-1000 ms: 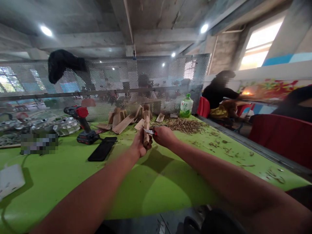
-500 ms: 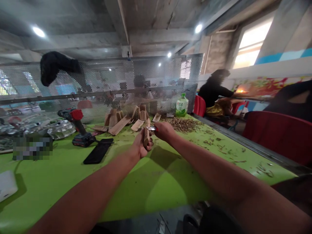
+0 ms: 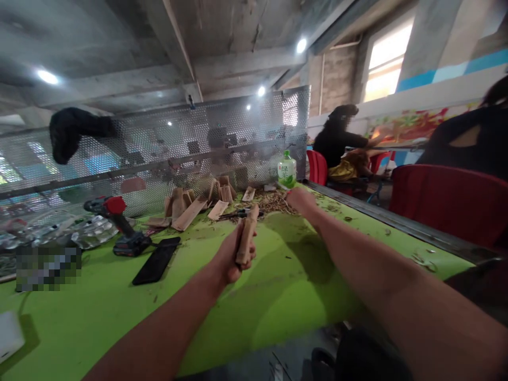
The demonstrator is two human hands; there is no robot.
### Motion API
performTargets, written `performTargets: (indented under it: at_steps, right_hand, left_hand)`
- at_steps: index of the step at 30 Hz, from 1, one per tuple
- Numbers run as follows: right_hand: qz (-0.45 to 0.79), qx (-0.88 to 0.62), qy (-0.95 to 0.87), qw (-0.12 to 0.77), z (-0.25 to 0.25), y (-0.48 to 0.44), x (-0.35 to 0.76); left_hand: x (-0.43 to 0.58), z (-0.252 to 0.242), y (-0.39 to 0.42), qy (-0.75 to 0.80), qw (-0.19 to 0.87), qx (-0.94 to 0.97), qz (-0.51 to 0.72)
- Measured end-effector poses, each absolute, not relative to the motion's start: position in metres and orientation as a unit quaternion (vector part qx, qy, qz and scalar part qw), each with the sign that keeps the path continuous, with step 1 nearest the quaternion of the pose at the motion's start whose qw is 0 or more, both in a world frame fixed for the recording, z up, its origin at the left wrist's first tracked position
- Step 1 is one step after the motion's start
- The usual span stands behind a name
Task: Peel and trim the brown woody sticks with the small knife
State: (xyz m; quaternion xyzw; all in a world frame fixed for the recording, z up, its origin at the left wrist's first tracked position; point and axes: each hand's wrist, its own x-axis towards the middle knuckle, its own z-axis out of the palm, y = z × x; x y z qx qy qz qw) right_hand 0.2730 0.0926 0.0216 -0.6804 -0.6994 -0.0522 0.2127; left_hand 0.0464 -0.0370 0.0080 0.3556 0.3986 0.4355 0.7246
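My left hand (image 3: 231, 253) is closed round a carved strip of wood (image 3: 248, 235), held tilted over the green table with its far end pointing away from me. My right hand (image 3: 300, 200) is closed, out to the right near the pile of wood shavings (image 3: 272, 201). A bit of the knife's red handle shows at its fingers; the blade cannot be made out there. Just beyond the wood strip, dark slim tools (image 3: 238, 214) lie on the table. Behind them several flat wood pieces (image 3: 190, 212) stand and lean together.
A cordless drill (image 3: 123, 227) and a black phone (image 3: 156, 260) rest on the left of the green table (image 3: 99, 307). A green-capped bottle (image 3: 287, 170) stands at the back, before a perforated metal screen (image 3: 159, 143). Two people sit to the right, by red chairs (image 3: 444, 203).
My right hand has moved the knife away from the wood strip, to the right. My left hand has come slightly nearer with the wood. The whole view has turned a little right.
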Motion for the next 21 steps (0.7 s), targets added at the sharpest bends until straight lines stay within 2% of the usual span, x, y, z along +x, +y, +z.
performTargets:
  at_steps: [2, 5, 12, 21]
  right_hand:
    - [-0.039, -0.742, -0.623, 0.244, 0.022, 0.100, 0.285]
    - [-0.026, -0.683, -0.671, 0.286, 0.020, 0.098, 0.257]
    - [-0.088, -0.505, -0.827, 0.230, 0.015, 0.046, 0.170]
    - [-0.094, -0.524, -0.820, 0.210, 0.011, 0.043, 0.166]
  left_hand:
    - [0.042, 0.007, -0.032, 0.393, 0.724, 0.331, 0.460]
    - [0.029, 0.006, -0.017, 0.379, 0.725, 0.298, 0.492]
    - [0.017, -0.001, -0.005, 0.344, 0.740, 0.275, 0.508]
    - [0.024, 0.007, -0.008, 0.374, 0.729, 0.272, 0.505]
